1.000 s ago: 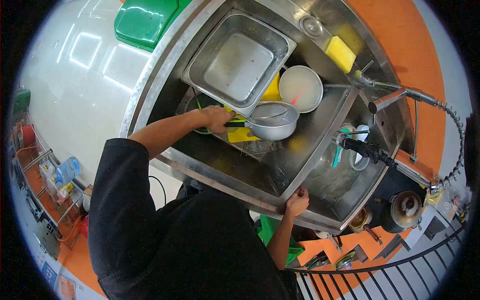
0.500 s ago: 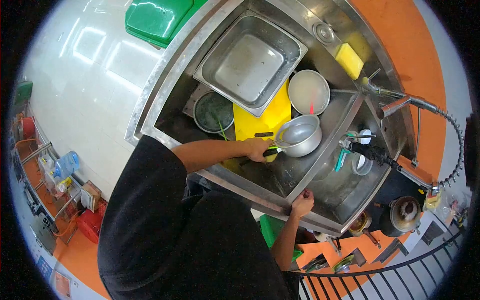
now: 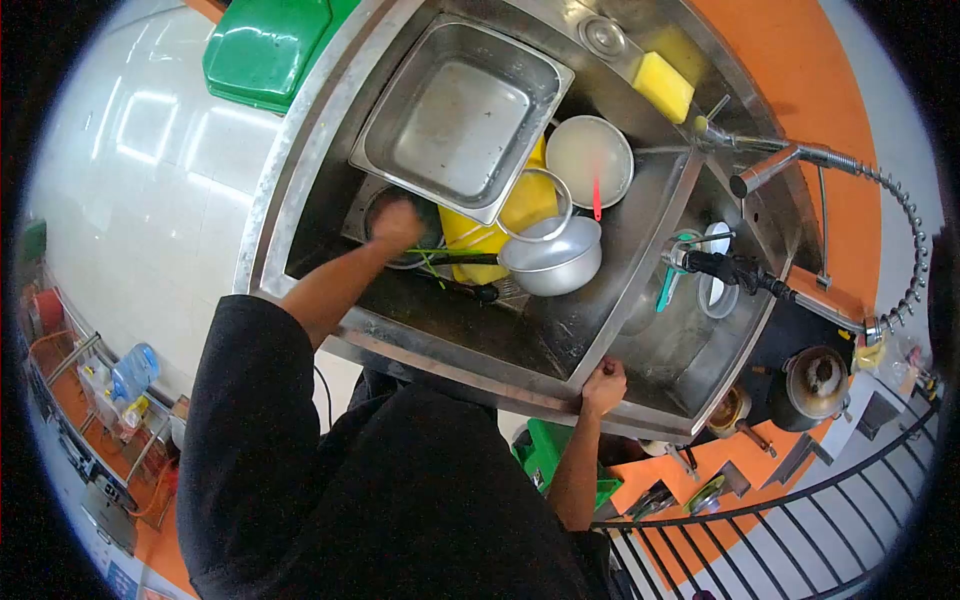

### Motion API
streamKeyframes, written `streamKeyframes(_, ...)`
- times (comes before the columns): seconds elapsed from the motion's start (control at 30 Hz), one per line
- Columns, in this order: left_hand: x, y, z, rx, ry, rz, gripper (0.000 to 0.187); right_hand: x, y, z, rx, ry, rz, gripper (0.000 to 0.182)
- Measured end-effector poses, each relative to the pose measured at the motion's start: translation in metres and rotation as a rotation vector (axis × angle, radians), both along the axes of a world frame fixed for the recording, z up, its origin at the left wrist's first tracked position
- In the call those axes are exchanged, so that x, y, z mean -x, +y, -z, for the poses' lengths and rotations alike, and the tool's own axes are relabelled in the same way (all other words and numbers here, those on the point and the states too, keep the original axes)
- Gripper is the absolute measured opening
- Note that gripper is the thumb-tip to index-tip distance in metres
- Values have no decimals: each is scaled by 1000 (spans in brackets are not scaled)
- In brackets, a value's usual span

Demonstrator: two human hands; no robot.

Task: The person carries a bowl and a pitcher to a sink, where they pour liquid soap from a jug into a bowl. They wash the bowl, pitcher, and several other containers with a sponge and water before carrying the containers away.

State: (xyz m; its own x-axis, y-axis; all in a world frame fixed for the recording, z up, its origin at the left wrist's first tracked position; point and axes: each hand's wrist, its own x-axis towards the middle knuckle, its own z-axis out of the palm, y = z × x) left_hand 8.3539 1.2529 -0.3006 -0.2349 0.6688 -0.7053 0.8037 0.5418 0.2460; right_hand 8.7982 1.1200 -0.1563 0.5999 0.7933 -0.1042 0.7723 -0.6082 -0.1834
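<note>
My left hand is smeared by motion over a dark round pot at the left of the large sink basin, hiding part of it. Just right of that hand, thin green stalks lie by the black handle of a silver saucepan. The saucepan leans on its side beside a round metal rim, with a yellow board behind. My right hand has its fingers curled over the sink's front edge, where the divider meets it.
A deep steel pan fills the basin's back. Near it stands a pot of cloudy liquid with a red utensil. A yellow sponge sits on the back ledge. The spray tap hangs over the right basin, above a plastic container.
My left hand has let go by the saucepan handle and swung left over the dark pot. The saucepan's handle now points left, and the round rim shows beside it. My right hand stays put.
</note>
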Motion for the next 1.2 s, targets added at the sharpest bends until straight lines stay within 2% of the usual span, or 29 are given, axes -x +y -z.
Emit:
streamKeyframes(0.07, 33, -4, 1, -159, 291, -32, 52, 4, 4, -3, 1, -7, 8, 17)
streamKeyframes(0.13, 80, -26, 107, -60, 60, -96, 62, 4, 7, -5, 18, -3, 17, 17)
streamKeyframes(0.2, 96, -54, 180, -7, 145, -20, 61, 3, -2, -5, 46, 16, 30, 17)
streamKeyframes(0.27, 104, -26, 174, 23, 231, 57, 60, -2, 3, 1, 63, 9, 20, 18)
streamKeyframes(0.33, 91, -24, 98, -141, -11, 137, 50, -1, 4, -1, 65, -14, 2, 18)
streamKeyframes(0.4, 70, -6, 40, -141, 2, 145, 43, -4, 1, 2, 3, -12, -33, 20)
streamKeyframes(0.43, 66, 0, 27, -156, 6, 149, 37, -3, 1, 1, -2, -2, -20, 20)
streamKeyframes(0.47, 67, -9, 23, -455, 32, 290, 35, -4, 2, -1, 33, -1, -23, 21)
streamKeyframes(0.5, 67, -8, 15, -456, 36, 308, 35, -5, 2, -2, 70, -1, -26, 21)
streamKeyframes(0.57, 63, 2, -12, -189, 52, 419, 35, -6, 1, -1, 48, 4, -31, 21)
streamKeyframes(0.6, 61, 2, -25, -192, 56, 437, 35, -4, 2, -3, 54, -17, -33, 20)
streamKeyframes(0.67, 51, -3, -47, -363, 205, 708, 30, 0, 4, -9, 63, -29, -24, 16)
streamKeyframes(0.7, 44, -7, -59, -376, 192, 741, 30, -1, 2, -7, 58, -37, 13, 16)
streamKeyframes(0.77, 34, -19, -95, -638, 292, 917, 24, -7, -1, -3, 81, -84, -37, 16)
streamKeyframes(0.83, 27, -30, -128, -705, 285, 1003, 25, -8, -1, -3, 120, -109, -20, 16)
streamKeyframes(0.9, 23, -39, -141, -790, 330, 988, 27, -10, -1, -8, 156, -126, -21, 16)
streamKeyframes(1.03, 0, -51, -196, -867, 354, 964, 24, -16, 11, -23, 220, -2, -62, 16)
streamKeyframes(1.1, -17, -54, -225, -887, 376, 817, 21, -30, 18, -3, -328, 439, -138, 17)
streamKeyframes(1.13, -31, -52, -239, -902, 378, 722, 22, -26, 28, -10, -452, 504, -114, 19)
streamKeyframes(1.17, -47, -47, -254, -904, 406, 728, 22, -19, 41, -27, -464, 528, -116, 19)
streamKeyframes(1.2, -66, -39, -270, -989, 323, 524, 23, -12, 58, -48, -564, 617, -202, 18)
